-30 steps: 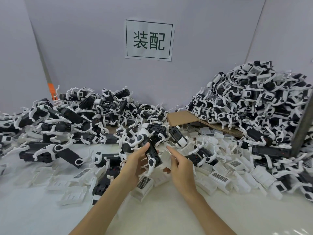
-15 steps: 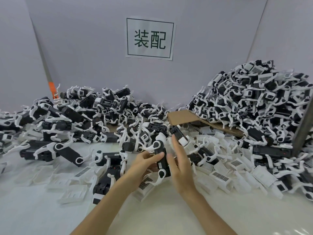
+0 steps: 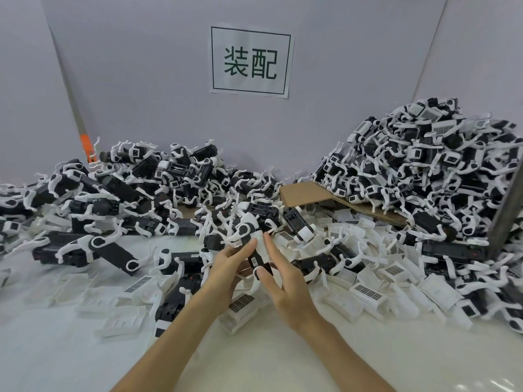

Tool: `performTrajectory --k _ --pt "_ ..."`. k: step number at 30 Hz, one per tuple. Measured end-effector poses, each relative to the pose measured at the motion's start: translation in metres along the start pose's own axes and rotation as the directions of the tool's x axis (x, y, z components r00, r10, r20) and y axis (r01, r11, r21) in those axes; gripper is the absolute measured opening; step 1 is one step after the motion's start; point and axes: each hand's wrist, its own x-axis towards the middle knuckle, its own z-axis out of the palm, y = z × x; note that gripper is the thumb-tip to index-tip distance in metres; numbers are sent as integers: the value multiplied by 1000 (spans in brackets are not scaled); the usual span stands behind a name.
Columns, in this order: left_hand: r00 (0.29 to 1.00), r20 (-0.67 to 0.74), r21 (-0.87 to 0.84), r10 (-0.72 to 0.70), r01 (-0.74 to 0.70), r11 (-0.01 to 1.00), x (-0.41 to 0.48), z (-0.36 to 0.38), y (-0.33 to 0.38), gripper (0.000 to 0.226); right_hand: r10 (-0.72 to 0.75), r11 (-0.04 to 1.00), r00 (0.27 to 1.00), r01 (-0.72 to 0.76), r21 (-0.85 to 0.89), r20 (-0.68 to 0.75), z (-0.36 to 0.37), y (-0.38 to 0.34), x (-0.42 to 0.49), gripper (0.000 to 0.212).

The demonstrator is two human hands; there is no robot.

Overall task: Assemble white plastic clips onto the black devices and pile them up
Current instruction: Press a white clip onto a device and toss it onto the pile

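Gripping the black device (image 3: 258,260) just above the table (image 3: 254,363), the left hand (image 3: 230,268) curls its fingers round the body. The right hand (image 3: 288,287) lies unclenched, straight fingers against the white clip (image 3: 259,241) at the device's far end and thumb pressing the near end. The device looks light, rigid and smooth-shelled, so it probably wants a firm hold across its solid black middle. The clip's thin curved arms look springy and likely to snag or snap, so push on its flat block instead. Loose clips (image 3: 368,292) lie scattered just beyond the hands. Farther back, a left heap (image 3: 113,199) and a taller right heap (image 3: 424,171) of clipped devices flank a cardboard sheet (image 3: 305,190). Their arms interlock, so a finished piece should lodge where it lands.
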Motion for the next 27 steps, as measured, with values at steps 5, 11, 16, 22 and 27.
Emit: performTrajectory --k 5,11,16,22,27 --pt "997 72 14 -9 8 1000 1 -1 0 68 -13 998 1000 15 -61 23 -1 5 0 91" --pt "981 191 -76 -38 54 996 -1 -3 3 55 -40 999 999 40 -15 -24 -3 5 -1 91" --pt "994 106 -15 31 -30 999 -2 1 1 55 -14 1000 991 11 -23 -134 -2 3 0 72" --pt "968 132 175 212 -234 957 2 -3 -4 26 -37 987 950 -13 -158 -309 -7 14 6 50" --pt "948 152 259 278 -310 915 2 -2 -5 26 146 989 974 -143 27 -174 -8 13 6 33"
